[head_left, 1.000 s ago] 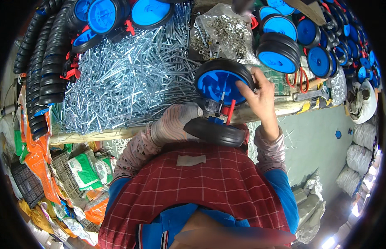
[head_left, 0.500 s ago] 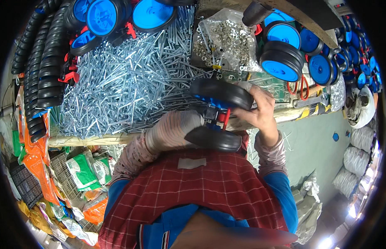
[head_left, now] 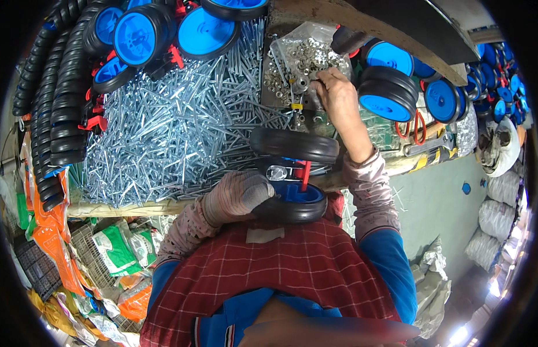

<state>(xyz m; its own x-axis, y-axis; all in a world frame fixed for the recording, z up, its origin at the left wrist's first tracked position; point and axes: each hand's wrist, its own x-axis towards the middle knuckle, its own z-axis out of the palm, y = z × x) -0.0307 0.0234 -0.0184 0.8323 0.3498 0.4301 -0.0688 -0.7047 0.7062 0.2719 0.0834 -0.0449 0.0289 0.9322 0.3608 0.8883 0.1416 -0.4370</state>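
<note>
My left hand, in a striped knit glove, is closed on the lower wheel of a twin-wheel assembly held in front of my apron. The assembly has two black-tyred wheels with blue hubs, joined by a dark middle part and a red lever. My bare right hand reaches over the pile of small metal nuts on clear plastic sheeting. Its fingers are curled together at the pile's right edge; whatever lies between the fingertips is too small to make out.
A large heap of long metal bolts covers the bench to the left. Rows of black wheels and blue-hubbed wheels stand behind it. An overhead metal arm juts in at upper right. A wrench and red-handled tool lie right.
My right hand has left the upper wheel and moved up to the nuts. The assembly, still in my left hand, has turned and shifted slightly lower, showing the lower wheel's blue hub.
</note>
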